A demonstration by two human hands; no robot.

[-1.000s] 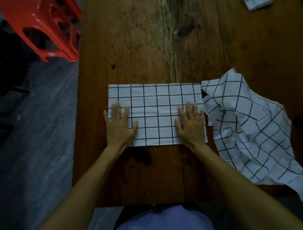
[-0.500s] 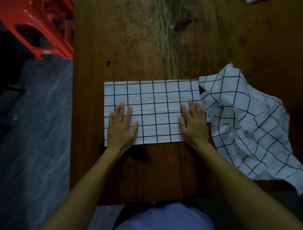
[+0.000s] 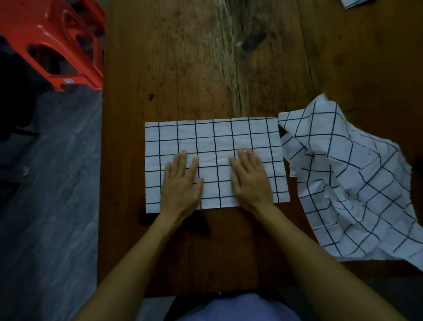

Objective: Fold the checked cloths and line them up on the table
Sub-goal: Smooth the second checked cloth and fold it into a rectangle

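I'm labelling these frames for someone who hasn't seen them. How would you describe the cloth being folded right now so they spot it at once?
Start at the dark wooden table and look at its near middle. There a folded checked cloth lies as a neat flat rectangle, with the left hand and right hand pressing on it, fingers straight. The crumpled checked cloth to its right is rumpled and untouched.

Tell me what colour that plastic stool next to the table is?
Red. The red plastic stool shows in the head view, top left, beside the brown wooden table.

We see a worn wooden surface [image 3: 183, 68]. On it lie a flat folded checked cloth [image 3: 212, 146], a crumpled checked cloth [image 3: 357, 183] just beside it, and another cloth's corner [image 3: 352, 2] at the far edge
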